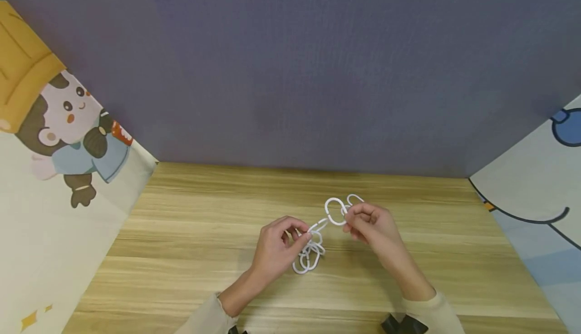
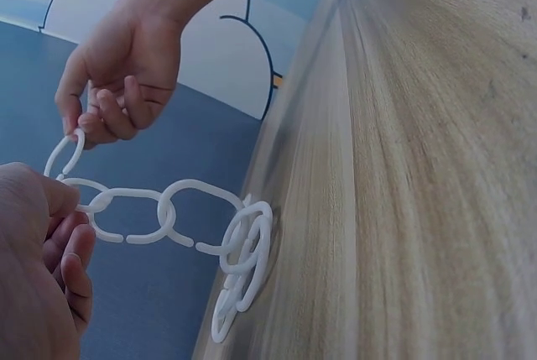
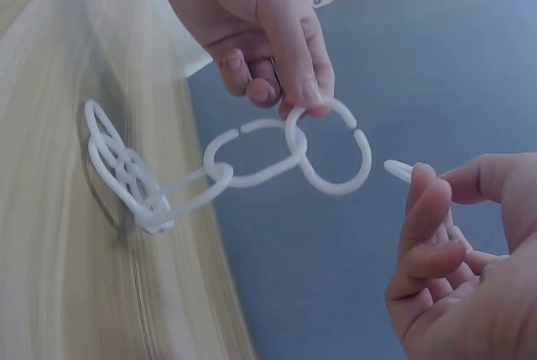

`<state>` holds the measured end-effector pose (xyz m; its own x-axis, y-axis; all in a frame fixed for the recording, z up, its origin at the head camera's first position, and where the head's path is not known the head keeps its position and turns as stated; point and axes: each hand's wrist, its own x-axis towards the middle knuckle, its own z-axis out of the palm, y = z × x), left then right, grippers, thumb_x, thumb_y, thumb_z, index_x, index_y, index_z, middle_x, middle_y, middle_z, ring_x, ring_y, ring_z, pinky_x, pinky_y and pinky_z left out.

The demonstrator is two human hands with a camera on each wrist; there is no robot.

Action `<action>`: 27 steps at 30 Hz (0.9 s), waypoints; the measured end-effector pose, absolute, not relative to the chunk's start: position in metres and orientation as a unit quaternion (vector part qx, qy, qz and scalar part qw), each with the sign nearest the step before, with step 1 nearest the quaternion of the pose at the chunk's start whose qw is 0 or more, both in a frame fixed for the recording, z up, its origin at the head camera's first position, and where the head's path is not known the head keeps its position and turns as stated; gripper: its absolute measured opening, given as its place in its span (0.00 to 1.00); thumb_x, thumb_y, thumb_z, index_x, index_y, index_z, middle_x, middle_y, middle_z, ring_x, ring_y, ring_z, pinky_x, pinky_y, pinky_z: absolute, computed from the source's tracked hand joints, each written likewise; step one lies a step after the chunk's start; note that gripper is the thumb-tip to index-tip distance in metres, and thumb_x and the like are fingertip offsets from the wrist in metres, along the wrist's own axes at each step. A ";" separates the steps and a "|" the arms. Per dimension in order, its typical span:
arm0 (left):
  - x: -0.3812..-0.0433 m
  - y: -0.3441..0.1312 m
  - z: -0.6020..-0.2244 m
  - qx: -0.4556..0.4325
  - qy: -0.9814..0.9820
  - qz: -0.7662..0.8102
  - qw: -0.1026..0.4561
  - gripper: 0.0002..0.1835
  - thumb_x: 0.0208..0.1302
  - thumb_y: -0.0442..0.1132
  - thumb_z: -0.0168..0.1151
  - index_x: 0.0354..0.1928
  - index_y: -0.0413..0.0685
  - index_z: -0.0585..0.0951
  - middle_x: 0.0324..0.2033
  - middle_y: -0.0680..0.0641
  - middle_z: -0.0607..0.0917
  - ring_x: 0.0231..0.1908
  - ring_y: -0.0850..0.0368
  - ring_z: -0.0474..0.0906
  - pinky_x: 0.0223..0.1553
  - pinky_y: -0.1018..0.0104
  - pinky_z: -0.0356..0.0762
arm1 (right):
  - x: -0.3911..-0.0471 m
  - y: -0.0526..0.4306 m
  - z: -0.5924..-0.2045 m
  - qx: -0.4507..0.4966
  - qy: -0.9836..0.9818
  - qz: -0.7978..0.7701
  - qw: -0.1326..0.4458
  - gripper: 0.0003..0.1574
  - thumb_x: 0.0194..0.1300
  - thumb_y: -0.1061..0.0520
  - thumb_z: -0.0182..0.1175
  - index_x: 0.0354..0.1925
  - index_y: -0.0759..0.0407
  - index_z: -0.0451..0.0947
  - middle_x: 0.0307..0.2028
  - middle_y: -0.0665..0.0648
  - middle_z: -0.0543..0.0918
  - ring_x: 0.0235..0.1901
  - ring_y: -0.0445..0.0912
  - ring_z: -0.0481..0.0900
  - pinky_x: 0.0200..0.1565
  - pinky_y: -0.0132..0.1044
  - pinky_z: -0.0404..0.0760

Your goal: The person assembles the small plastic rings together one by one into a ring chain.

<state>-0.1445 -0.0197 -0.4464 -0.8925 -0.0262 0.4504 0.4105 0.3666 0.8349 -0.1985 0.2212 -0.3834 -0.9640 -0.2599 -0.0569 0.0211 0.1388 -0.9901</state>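
Over table (image 1: 181, 253), left hand (image 1: 278, 243) pinches chain (image 2: 166, 209) at right end, right hand (image 1: 374, 225) pinches link (image 1: 326, 210); likely light, stiff, best gripped by rim.

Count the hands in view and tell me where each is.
2: the left hand, left of the heaped white links in the head view, pinching one link; the right hand, right of the heap, pinching another. No others show.

Over the wooden desk (image 1: 190, 233), the left hand (image 1: 278, 243) pinches a white chain (image 1: 308, 257) — much of it bunched beside this hand — and the right hand (image 1: 373, 224) pinches a white ring (image 1: 326, 209).
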 end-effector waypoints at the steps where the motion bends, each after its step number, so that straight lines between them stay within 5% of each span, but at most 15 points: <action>1: -0.145 -0.019 -0.446 -0.118 -0.804 -0.549 0.197 0.08 0.63 0.31 0.82 0.39 0.50 0.90 0.30 0.56 0.88 0.30 0.68 0.79 0.26 0.72 0.76 | -0.199 0.220 -0.384 -0.084 0.747 -0.650 0.112 0.06 0.76 0.67 0.64 0.40 0.72 0.81 0.26 0.53 0.87 0.24 0.39 0.80 0.26 0.27 0.79; 9: -0.151 -0.017 -0.449 -0.111 -0.806 -0.547 0.195 0.08 0.63 0.32 0.82 0.39 0.50 0.90 0.31 0.57 0.89 0.30 0.69 0.79 0.26 0.72 0.77 | -0.203 0.214 -0.395 -0.125 0.748 -0.638 0.132 0.08 0.71 0.70 0.62 0.43 0.79 0.78 0.26 0.54 0.87 0.23 0.39 0.78 0.27 0.29 0.80; 27: -0.157 -0.010 -0.453 -0.106 -0.805 -0.543 0.215 0.08 0.63 0.31 0.81 0.39 0.49 0.91 0.31 0.55 0.89 0.30 0.67 0.80 0.26 0.72 0.77 | -0.213 0.222 -0.411 -0.188 0.764 -0.608 0.110 0.03 0.74 0.71 0.62 0.41 0.75 0.80 0.34 0.61 0.88 0.26 0.42 0.83 0.32 0.34 0.86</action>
<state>-0.1566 -0.0098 -0.4534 -0.8856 -0.0634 0.4601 0.4031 0.3872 0.8292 -0.2126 0.2221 -0.4114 -0.9050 -0.4210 0.0616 -0.1546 0.1904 -0.9695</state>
